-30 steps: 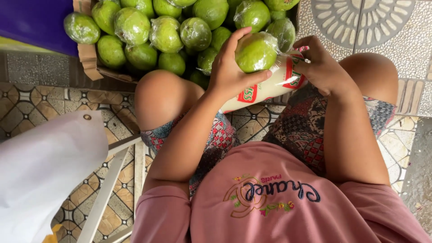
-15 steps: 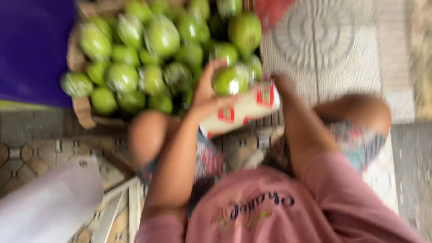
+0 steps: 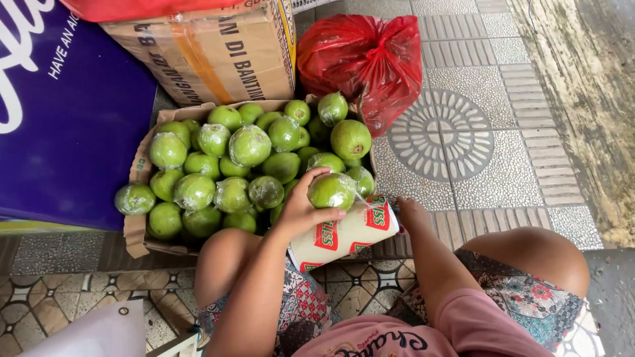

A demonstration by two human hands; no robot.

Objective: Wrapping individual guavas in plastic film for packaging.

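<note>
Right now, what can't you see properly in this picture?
All in the head view:
- Right hand: its fingers are hidden behind the cling-film roll.
- Bottom of the fruit box: buried under the green fruits.
- What is inside the red bag: the plastic hides it.
- White sheet: cut off by the bottom edge.
- Left hand grips a wrapped green fruit; its palm side is hidden.

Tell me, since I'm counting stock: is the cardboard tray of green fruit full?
Full: the green fruit is heaped above the cardboard tray rim, some spilling over its edge.

Two boxes (image 3: pixel 218 59), one red bag (image 3: pixel 364 59)
</note>
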